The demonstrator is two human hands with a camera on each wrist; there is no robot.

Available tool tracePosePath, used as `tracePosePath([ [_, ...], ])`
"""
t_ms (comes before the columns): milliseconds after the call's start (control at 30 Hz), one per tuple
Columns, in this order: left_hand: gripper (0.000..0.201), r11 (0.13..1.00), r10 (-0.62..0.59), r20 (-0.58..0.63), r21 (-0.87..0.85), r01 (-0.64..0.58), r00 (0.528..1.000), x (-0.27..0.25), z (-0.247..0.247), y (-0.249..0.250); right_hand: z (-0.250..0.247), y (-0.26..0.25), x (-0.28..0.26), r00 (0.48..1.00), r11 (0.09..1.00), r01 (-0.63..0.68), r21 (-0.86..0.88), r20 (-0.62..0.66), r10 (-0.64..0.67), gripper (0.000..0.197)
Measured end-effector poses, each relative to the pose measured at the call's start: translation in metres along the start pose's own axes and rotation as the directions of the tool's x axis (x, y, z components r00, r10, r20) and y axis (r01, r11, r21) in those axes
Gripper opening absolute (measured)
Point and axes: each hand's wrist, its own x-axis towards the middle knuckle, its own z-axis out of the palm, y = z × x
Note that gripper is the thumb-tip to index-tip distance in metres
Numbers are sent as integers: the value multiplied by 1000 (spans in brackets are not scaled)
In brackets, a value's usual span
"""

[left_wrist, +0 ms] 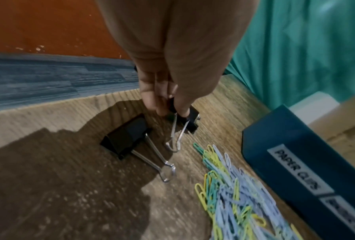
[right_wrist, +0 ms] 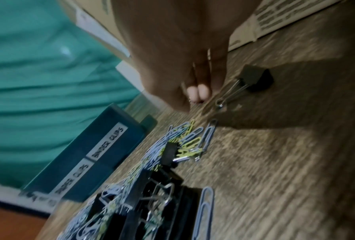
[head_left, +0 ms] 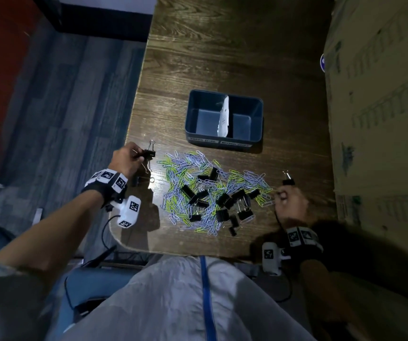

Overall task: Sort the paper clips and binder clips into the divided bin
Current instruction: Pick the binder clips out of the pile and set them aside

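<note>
- Wooden table (head_left: pixel 222 57) carries everything; cardboard box (head_left: pixel 382 119) stands along its right edge.
- Divided bin (head_left: pixel 194 119), dark blue, sits beyond the pile. White divider (head_left: pixel 224 116) splits it; both halves look empty. Front labels read PAPER CLIPS on the left, BINDER CLIPS on the right.
- Mixed pile (head_left: pixel 212 193) lies just in front of the bin: blue and yellow-green paper clips tangled with black binder clips. Nothing sorted yet, by my read.
- Left hand (head_left: pixel 126 159) is at the pile's left edge, fingertips (left_wrist: pixel 162 104) pinching a binder clip (left_wrist: pixel 189 120) at its black body, wire handles hanging loose. A second binder clip (left_wrist: pixel 127 138) lies on the table just beside it.
- Right hand (head_left: pixel 289 200) is at the pile's right edge, fingers curled in. Wrist view is blurred; cannot tell if it holds anything. A loose binder clip (head_left: pixel 288 179) sits just beyond it.
- Handling: binder clips are stiff and fairly solid, so take them by the body or the wire loops. Paper clips are light, thin and slippery and likely snag together; scoop or pinch them in bunches.
</note>
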Motion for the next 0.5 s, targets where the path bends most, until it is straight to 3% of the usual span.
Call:
tracePosePath([
  [67, 16, 990, 84, -7, 117, -83, 996, 0, 4, 5, 6, -14, 1, 978, 992, 125, 6, 169, -124, 24],
  [133, 22, 954, 159, -17, 260, -150, 987, -4, 6, 10, 13, -22, 1, 951, 982, 187, -1, 251, -180, 31],
  [233, 33, 860, 310, -29, 434, -267, 950, -16, 12, 25, 21, -26, -2, 934, 968, 248, -29, 273, -231, 42],
  [333, 35, 788, 446, 118, 418, -452, 887, -26, 29, 47, 25, -29, -3, 921, 948, 311, -66, 268, -284, 46],
  [400, 45, 768, 398, 250, 436, -470, 883, -33, 46, 61, 27, -33, -4, 924, 948, 307, -86, 267, -275, 48],
  [500, 62, 760, 227, 367, 513, -399, 902, -42, 74, 70, 30, -36, -3, 935, 957, 270, -103, 267, -235, 48],
])
